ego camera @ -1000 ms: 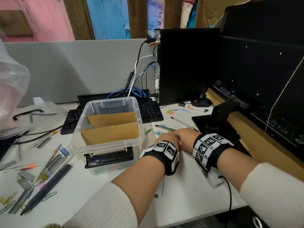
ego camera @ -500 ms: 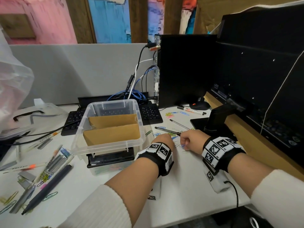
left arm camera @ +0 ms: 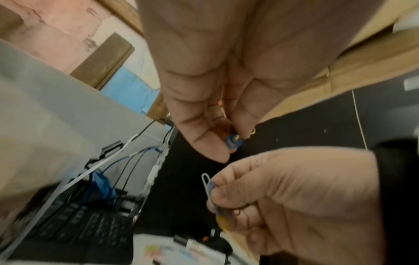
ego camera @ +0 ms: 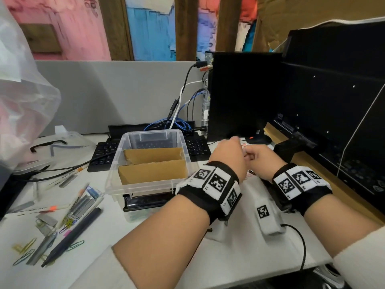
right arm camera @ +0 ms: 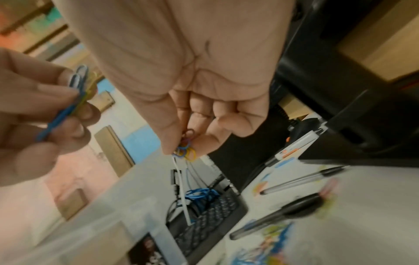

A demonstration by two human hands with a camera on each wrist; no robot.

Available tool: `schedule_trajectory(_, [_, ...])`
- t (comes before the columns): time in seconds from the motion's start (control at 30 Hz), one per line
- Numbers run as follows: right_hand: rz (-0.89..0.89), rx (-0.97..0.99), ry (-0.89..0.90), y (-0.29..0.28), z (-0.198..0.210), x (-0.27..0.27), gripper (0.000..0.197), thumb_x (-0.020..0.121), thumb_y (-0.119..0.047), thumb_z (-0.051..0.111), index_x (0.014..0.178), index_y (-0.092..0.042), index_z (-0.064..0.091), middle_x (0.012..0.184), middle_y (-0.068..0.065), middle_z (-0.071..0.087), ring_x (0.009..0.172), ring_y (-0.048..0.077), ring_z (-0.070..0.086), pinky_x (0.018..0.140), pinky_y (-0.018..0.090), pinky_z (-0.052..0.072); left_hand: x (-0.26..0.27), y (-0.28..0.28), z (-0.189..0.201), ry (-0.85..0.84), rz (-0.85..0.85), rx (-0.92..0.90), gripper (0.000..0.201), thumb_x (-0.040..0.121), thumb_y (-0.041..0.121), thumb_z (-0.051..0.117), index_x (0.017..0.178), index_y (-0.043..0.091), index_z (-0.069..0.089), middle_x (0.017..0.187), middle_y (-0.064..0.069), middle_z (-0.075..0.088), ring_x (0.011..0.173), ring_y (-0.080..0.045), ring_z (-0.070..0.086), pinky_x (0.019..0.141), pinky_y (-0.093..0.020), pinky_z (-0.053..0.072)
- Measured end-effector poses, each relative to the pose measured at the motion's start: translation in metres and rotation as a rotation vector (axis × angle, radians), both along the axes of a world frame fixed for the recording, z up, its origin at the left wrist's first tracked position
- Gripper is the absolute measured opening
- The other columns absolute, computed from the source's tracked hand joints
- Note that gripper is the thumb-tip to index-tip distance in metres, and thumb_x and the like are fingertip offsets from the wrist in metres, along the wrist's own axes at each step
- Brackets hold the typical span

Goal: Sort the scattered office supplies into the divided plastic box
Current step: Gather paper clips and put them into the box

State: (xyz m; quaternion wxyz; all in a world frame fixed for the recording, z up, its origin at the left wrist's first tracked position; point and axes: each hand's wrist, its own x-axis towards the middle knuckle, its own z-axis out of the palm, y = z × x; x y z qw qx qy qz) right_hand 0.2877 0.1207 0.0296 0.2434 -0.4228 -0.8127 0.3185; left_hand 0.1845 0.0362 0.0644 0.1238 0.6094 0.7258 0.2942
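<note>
— Where are the hands?
— Right of centre in the head view, raised above the tabletop [ego camera: 239, 253], close together. The left hand [left arm camera: 211, 100] pinches a bunch of clips [left arm camera: 233, 141] between thumb and fingertips. The right hand [right arm camera: 204, 93] pinches its own clips [right arm camera: 186, 149] the same way.
— And the box?
— The box [ego camera: 145, 184] sits at centre frame, left of the hands, with two cardboard dividers [ego camera: 153, 171]. More clips, staples and pens [ego camera: 70, 234] lie scattered at lower left; two pens [right arm camera: 301, 179] lie at lower right of the right wrist view.
</note>
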Motion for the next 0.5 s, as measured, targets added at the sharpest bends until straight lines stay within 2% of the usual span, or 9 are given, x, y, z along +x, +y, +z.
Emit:
schedule_trajectory(0.03, [0.015,-0.028,0.068,-0.005,0.006,-0.004,0.01,0.079,0.007,0.062,0.077,-0.002,0.066,0.074,0.021,0.064,0.062,0.011,0.057,0.061,0.016,0.044,-0.005,-0.006,0.009,0.0,-0.014,0.054,0.02,0.088,0.006,0.052,0.108,0.008,0.053,0.111,-0.013,0.055,0.099,-0.026,0.055,0.077,-0.03,0.042])
schedule_trajectory(0.07, [0.034,-0.049,0.128,-0.01,0.011,-0.009,0.011,0.079,0.009,0.063,0.076,-0.002,0.065,0.069,0.019,0.062,0.055,0.004,0.056,0.057,0.011,0.042,-0.011,-0.012,0.017,0.007,-0.026,0.089,0.017,0.088,0.005,0.052,0.104,0.01,0.053,0.108,-0.011,0.056,0.094,-0.024,0.054,0.078,-0.03,0.043])
schedule_trajectory(0.13, [0.075,-0.068,0.211,-0.019,0.019,-0.021,0.02,0.078,0.009,0.066,0.071,-0.009,0.062,0.061,0.006,0.059,0.046,-0.004,0.052,0.053,0.008,0.041,-0.028,-0.022,0.028,0.022,-0.031,0.106,0.013,0.087,0.004,0.053,0.094,0.015,0.051,0.098,-0.007,0.057,0.087,-0.021,0.052,0.078,-0.03,0.045])
schedule_trajectory(0.23, [0.136,-0.055,0.224,-0.031,0.026,-0.042,0.014,0.077,0.004,0.071,0.076,-0.009,0.066,0.059,-0.003,0.059,0.046,-0.006,0.053,0.05,0.008,0.039,-0.061,-0.039,0.037,0.046,-0.003,0.049,0.019,0.086,0.005,0.055,0.077,0.021,0.049,0.08,0.0,0.055,0.08,-0.022,0.055,0.072,-0.027,0.042])
schedule_trajectory(0.3, [0.183,-0.046,0.182,-0.04,0.03,-0.057,0.008,0.078,0.001,0.071,0.084,-0.004,0.068,0.059,-0.004,0.059,0.045,-0.005,0.053,0.047,0.007,0.037,-0.083,-0.052,0.04,0.108,0.037,-0.011,0.024,0.086,0.007,0.056,0.07,0.024,0.049,0.078,0.002,0.056,0.078,-0.022,0.055,0.071,-0.024,0.042])
schedule_trajectory(0.37, [0.243,-0.04,0.148,-0.048,0.033,-0.072,0.009,0.077,-0.001,0.073,0.085,-0.004,0.069,0.061,-0.002,0.062,0.049,-0.003,0.055,0.053,0.012,0.043,-0.101,-0.063,0.043,0.204,0.077,-0.087,0.017,0.087,0.011,0.058,0.076,0.024,0.056,0.081,0.004,0.057,0.081,-0.019,0.056,0.071,-0.018,0.038])
schedule_trajectory(0.43, [0.292,-0.024,0.096,-0.057,0.034,-0.086,0.009,0.077,-0.005,0.075,0.082,-0.009,0.069,0.063,-0.003,0.063,0.054,0.003,0.058,0.061,0.017,0.048,-0.117,-0.072,0.041,0.283,0.085,-0.174,0.011,0.086,0.012,0.06,0.084,0.021,0.064,0.078,0.006,0.058,0.085,-0.017,0.059,0.075,-0.019,0.04])
schedule_trajectory(0.5, [0.309,-0.001,0.037,-0.063,0.032,-0.099,0.008,0.076,-0.009,0.076,0.079,-0.013,0.069,0.064,-0.004,0.064,0.059,0.006,0.058,0.067,0.022,0.051,-0.128,-0.078,0.035,0.335,0.1,-0.263,0.009,0.083,0.012,0.063,0.083,0.02,0.067,0.07,0.01,0.056,0.085,-0.016,0.06,0.077,-0.023,0.044])
